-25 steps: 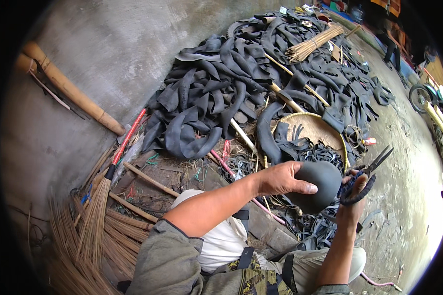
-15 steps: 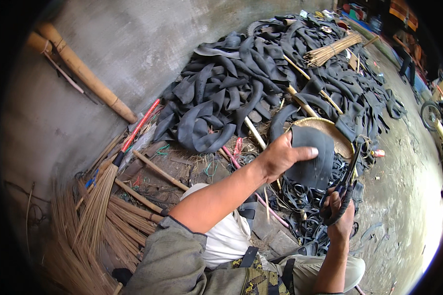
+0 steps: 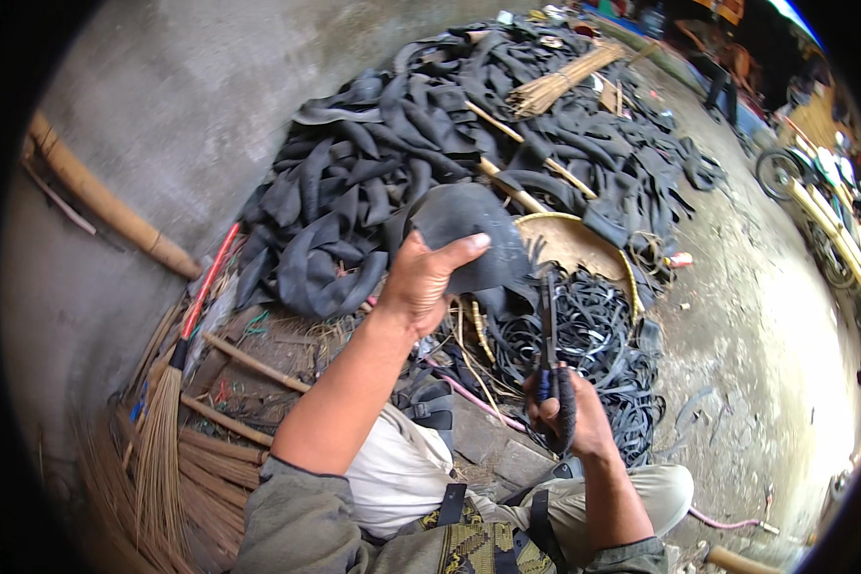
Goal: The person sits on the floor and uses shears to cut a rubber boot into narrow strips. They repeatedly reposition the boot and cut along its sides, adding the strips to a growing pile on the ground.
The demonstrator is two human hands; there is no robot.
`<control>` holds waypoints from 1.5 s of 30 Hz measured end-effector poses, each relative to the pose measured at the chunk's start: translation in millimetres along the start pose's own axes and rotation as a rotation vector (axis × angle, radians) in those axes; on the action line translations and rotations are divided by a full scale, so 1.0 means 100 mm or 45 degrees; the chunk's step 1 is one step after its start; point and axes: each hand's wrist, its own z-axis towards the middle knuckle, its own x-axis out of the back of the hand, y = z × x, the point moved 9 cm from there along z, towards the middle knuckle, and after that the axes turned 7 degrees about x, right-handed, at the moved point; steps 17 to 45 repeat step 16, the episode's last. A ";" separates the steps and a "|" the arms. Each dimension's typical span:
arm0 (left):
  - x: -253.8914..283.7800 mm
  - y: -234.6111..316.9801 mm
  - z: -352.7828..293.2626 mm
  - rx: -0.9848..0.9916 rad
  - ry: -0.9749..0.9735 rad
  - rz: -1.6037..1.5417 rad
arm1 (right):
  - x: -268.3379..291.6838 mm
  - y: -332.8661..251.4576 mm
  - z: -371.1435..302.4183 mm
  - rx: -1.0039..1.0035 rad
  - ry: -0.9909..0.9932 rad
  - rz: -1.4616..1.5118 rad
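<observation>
My left hand (image 3: 419,287) grips a wide curved piece of black inner-tube rubber (image 3: 478,256), thumb on top and the other fingers behind it, out of sight. In my right hand (image 3: 584,413) is a pair of shears (image 3: 548,330) with dark wrapped handles. Its blades point away from me, close beside the right edge of the rubber; whether they touch it I cannot tell. Just beyond, a round woven tray (image 3: 569,239) sits partly under a heap of thin black rubber strips (image 3: 603,335).
A big pile of black tube pieces (image 3: 354,191) lies against the wall, topped by a stick bundle (image 3: 566,78). On the left are a stick broom (image 3: 163,430) and a bamboo pole (image 3: 115,206). A motorbike (image 3: 784,172) stands far right, with a person (image 3: 722,67) beyond.
The view has swung to the right. My left hand has shifted the rubber leftward, off the tray. The shears have come in front of the tray, nearer the rubber's edge.
</observation>
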 end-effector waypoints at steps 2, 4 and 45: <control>0.03 -0.03 -0.02 0.053 0.057 -0.009 | -0.07 -0.02 0.00 0.052 -0.086 0.079; 0.02 -0.06 -0.04 0.116 0.046 -0.018 | -0.10 -0.01 0.02 0.081 -0.137 0.018; -0.29 -0.31 -0.09 0.185 -0.057 0.096 | 0.00 -0.19 -0.02 0.054 -0.160 -0.152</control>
